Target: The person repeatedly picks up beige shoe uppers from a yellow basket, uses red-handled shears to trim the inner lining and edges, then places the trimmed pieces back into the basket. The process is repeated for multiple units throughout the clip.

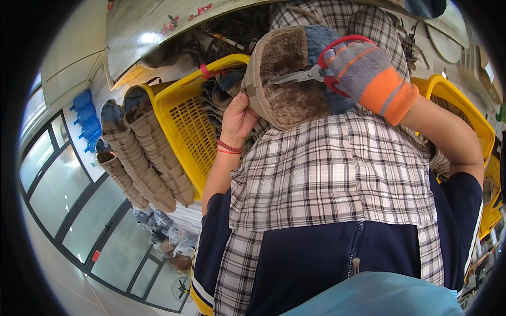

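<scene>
Midway, seemingly: left hand (238, 117) fingers clamped on slipper (282, 79) rim, held above lap; right hand (363, 71) (gloved) fingers closed in scissors (316, 73) handles, blades at lining. Stacked slippers (153, 158) beside yellow basket (184, 121); trimmed or not, couldn't tell.

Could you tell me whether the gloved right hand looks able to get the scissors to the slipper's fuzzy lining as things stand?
Probably yes. The right hand grips the red-handled scissors, whose blades already lie over the lining of the slipper, which the bare left hand holds by its edge. Nothing lies between them.
</scene>
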Available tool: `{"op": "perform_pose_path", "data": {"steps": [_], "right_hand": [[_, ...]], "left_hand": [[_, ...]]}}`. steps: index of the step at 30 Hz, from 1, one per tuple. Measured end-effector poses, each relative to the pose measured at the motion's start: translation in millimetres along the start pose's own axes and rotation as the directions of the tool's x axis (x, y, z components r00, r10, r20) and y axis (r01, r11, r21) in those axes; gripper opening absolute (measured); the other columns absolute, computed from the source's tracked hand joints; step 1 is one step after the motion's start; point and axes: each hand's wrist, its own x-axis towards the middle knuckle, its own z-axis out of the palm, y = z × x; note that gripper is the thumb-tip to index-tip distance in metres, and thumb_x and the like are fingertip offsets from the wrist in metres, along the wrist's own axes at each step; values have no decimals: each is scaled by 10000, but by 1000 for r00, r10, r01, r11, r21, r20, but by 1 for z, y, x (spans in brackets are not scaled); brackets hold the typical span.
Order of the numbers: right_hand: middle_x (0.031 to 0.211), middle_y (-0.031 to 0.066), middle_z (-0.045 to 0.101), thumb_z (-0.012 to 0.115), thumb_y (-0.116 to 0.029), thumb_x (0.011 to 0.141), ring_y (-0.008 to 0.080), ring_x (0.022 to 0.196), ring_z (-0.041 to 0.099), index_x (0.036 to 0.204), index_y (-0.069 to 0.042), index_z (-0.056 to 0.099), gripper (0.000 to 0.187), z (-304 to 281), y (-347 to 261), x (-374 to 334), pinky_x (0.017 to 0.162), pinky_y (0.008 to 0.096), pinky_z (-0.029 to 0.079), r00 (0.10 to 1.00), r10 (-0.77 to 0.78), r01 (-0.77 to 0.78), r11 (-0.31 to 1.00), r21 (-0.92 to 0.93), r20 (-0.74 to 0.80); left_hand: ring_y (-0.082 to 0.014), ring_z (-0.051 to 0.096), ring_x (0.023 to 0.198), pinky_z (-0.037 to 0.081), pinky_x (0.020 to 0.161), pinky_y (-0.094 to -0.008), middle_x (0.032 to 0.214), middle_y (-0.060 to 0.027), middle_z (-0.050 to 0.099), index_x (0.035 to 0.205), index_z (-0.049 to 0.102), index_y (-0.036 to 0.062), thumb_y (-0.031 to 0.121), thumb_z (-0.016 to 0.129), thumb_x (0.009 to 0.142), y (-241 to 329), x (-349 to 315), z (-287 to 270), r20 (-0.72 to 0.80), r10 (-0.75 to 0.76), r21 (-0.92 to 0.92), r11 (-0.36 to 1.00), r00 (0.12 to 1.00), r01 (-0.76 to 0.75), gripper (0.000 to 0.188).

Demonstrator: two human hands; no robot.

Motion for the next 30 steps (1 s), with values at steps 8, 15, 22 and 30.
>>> {"op": "perform_pose_path", "data": {"steps": [8,15,22,30], "right_hand": [[940,105,648,648,-162,773,222,849,645,1003,-48,599,262,0,-9,1,692,327,526,1000,30,-30,997,-65,-1],[892,101,653,645,-168,772,218,825,649,970,-46,610,235,6,-10,5,653,330,527,998,9,-15,994,-108,-56],[849,91,661,720,-317,717,196,805,655,983,-86,623,365,-6,6,-12,654,320,523,993,108,-101,987,127,-50],[836,50,641,812,-339,683,70,758,571,1147,25,560,641,-5,-23,-23,684,234,479,898,404,154,79,985,-173]], "left_hand": [[-240,547,1118,429,998,-357,1187,-194,569,1205,506,-34,138,539,921,0,0,7,12,-10,-12,1000,1000,10,334],[-237,548,1122,431,997,-346,1194,-195,567,1211,507,-32,132,534,922,-2,0,12,9,5,12,1000,1000,-6,334],[-233,547,1123,429,995,-344,1197,-193,567,1215,504,-28,142,528,926,-3,-1,9,5,11,21,1000,1000,-11,336],[-229,501,1171,396,993,-363,1284,-113,508,1310,389,-36,169,566,907,7,15,68,121,135,464,868,983,-177,485]]}}
